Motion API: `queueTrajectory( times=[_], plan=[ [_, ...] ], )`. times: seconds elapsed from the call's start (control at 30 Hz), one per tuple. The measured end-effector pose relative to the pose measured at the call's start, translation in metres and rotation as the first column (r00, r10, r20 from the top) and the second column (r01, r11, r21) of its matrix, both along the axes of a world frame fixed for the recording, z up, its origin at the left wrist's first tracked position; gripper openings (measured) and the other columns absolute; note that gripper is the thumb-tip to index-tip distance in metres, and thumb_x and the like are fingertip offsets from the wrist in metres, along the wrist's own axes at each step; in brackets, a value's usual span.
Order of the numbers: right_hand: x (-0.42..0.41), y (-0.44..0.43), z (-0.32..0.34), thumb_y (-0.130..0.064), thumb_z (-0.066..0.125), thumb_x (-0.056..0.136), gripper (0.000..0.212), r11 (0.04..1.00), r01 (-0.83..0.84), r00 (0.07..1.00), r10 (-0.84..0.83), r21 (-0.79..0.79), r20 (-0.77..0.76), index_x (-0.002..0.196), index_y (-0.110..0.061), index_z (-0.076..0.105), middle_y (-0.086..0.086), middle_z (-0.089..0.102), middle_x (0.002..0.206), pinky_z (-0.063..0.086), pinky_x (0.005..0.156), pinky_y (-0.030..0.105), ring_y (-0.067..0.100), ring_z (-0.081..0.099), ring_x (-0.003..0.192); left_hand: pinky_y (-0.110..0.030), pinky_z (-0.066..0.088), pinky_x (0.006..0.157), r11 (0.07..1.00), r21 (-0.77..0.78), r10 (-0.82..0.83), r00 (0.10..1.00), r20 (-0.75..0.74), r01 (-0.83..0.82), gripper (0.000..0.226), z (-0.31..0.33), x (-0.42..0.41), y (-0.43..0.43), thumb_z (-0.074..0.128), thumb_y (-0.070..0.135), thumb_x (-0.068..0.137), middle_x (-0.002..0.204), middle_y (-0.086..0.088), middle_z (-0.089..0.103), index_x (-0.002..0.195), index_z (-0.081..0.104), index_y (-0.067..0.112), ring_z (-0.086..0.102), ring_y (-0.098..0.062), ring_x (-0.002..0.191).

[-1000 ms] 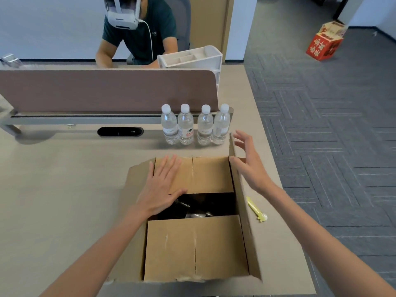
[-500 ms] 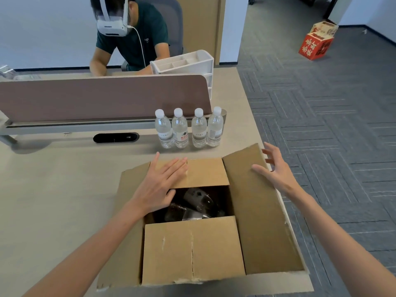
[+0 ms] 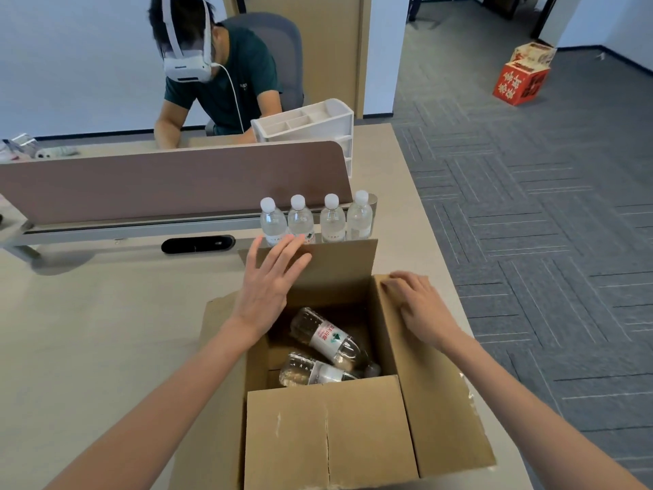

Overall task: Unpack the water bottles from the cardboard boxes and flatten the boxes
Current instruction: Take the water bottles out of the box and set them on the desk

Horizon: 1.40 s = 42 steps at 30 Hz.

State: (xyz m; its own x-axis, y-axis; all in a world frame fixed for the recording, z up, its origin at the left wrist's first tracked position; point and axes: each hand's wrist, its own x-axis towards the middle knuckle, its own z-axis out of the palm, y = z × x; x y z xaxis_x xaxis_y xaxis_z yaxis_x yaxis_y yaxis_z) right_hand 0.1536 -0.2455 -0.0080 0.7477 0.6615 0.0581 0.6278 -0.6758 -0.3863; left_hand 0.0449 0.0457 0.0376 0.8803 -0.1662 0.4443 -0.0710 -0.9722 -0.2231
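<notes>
An open cardboard box (image 3: 441, 412) sits on the desk in front of me. Two water bottles lie on their sides inside it, one (image 3: 327, 335) above the other (image 3: 311, 373). Its far flap (image 3: 339, 256) stands up, the right flap lies folded outward, and the near flap (image 3: 325, 440) is partly folded over the opening. My left hand (image 3: 268, 284) presses with straight fingers against the far flap. My right hand (image 3: 418, 300) rests flat on the right flap near its hinge. Several upright water bottles (image 3: 332, 219) stand in a row behind the box.
A brown divider panel (image 3: 169, 178) runs across the desk, with a black oblong device (image 3: 198, 244) below it. A white organiser (image 3: 307, 122) and a person wearing a headset sit beyond. The desk's right edge is close to the box. A red box (image 3: 521, 83) stands on the carpet.
My left hand has pushed the far flap up and back. The right flap now lies folded further outward under my right hand. Both bottles inside have come into view.
</notes>
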Motion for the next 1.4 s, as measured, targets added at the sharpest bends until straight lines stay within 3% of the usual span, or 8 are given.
queueTrajectory(
  times=[0.13,0.3,0.5,0.6,0.7,0.87,1.0,1.4],
  plan=[
    [0.002,0.039,0.004,-0.007,0.050,0.093,0.055,0.994,0.015,0.996,-0.004,0.111,-0.093,0.142,-0.027,0.038,-0.003,0.040,0.145,0.032,0.112,0.036,0.019,0.036,0.135,-0.059,0.015,0.118,0.989,-0.026,0.141,0.975,-0.175,-0.147,0.072,-0.011,0.005,0.016,0.074,0.027,0.083,0.163,-0.010,0.019,0.147,0.043,0.023,0.013,-0.030,0.151],
    [0.007,0.073,0.007,-0.022,0.053,0.096,0.062,0.995,0.094,0.977,-0.084,0.040,-0.195,0.149,-0.034,0.022,0.003,0.051,0.129,0.041,0.101,0.040,0.027,0.053,0.113,-0.058,0.040,0.105,0.905,-0.199,0.290,0.887,-0.360,-0.377,0.078,-0.037,0.002,0.036,0.074,0.045,0.082,0.160,-0.010,0.026,0.149,0.039,0.028,0.038,-0.037,0.138],
    [0.012,0.079,0.002,-0.027,0.054,0.097,0.057,0.988,0.134,0.982,-0.143,-0.082,-0.127,0.150,-0.031,0.031,0.004,0.055,0.112,0.037,0.100,0.037,0.025,0.053,0.106,-0.045,0.041,0.105,0.839,-0.382,0.216,0.881,-0.420,-0.388,0.056,-0.053,-0.005,0.031,0.058,0.031,0.097,0.159,-0.004,0.028,0.149,0.038,0.027,0.045,-0.029,0.133],
    [0.013,0.080,-0.001,-0.031,0.053,0.098,0.050,0.982,0.142,0.982,-0.156,-0.127,-0.105,0.146,-0.032,0.039,0.005,0.054,0.120,0.035,0.100,0.036,0.025,0.050,0.113,-0.057,0.023,0.114,0.836,-0.347,0.253,0.860,-0.443,-0.425,0.047,-0.058,-0.005,0.024,0.052,0.034,0.100,0.156,0.002,0.036,0.146,0.043,0.030,0.028,-0.030,0.146],
    [0.013,0.083,-0.003,-0.042,0.050,0.098,0.044,0.971,0.154,0.985,-0.166,-0.184,-0.054,0.141,-0.032,0.048,0.006,0.042,0.139,0.032,0.106,0.037,0.025,0.044,0.126,-0.058,0.016,0.116,0.825,-0.405,0.212,0.881,-0.424,-0.394,0.037,-0.060,0.002,0.020,0.053,0.030,0.100,0.143,0.000,0.053,0.135,0.055,0.022,0.037,-0.022,0.142],
    [0.018,0.104,0.002,-0.045,0.051,0.096,0.039,0.964,0.064,0.992,-0.034,-0.258,0.120,0.126,-0.023,0.062,0.003,0.052,0.131,0.025,0.109,0.032,0.023,0.044,0.125,-0.036,0.039,0.101,0.820,-0.531,0.014,0.936,-0.352,-0.212,0.027,-0.060,0.016,0.022,0.061,0.018,0.095,0.120,-0.001,0.065,0.122,0.064,0.016,0.055,-0.022,0.115],
    [0.018,0.125,0.006,-0.039,0.051,0.097,0.034,0.947,-0.053,0.997,0.065,-0.316,0.029,0.123,-0.017,0.059,0.002,0.059,0.117,0.041,0.089,0.033,0.024,0.055,0.111,-0.040,0.050,0.087,0.823,-0.544,-0.037,0.942,-0.334,-0.161,0.022,-0.060,0.026,0.017,0.067,0.014,0.088,0.107,-0.002,0.067,0.111,0.067,0.014,0.059,-0.023,0.103],
    [0.035,0.137,0.005,-0.041,0.041,0.102,0.035,0.885,-0.101,0.985,0.153,-0.455,0.079,0.101,-0.015,0.065,0.010,0.068,0.102,0.036,0.069,0.033,0.032,0.063,0.098,-0.032,0.044,0.069,0.793,-0.595,-0.074,0.950,-0.303,-0.128,0.005,-0.066,0.044,0.025,0.066,0.005,0.085,0.081,-0.004,0.067,0.084,0.065,0.010,0.062,-0.025,0.079]
  ],
)
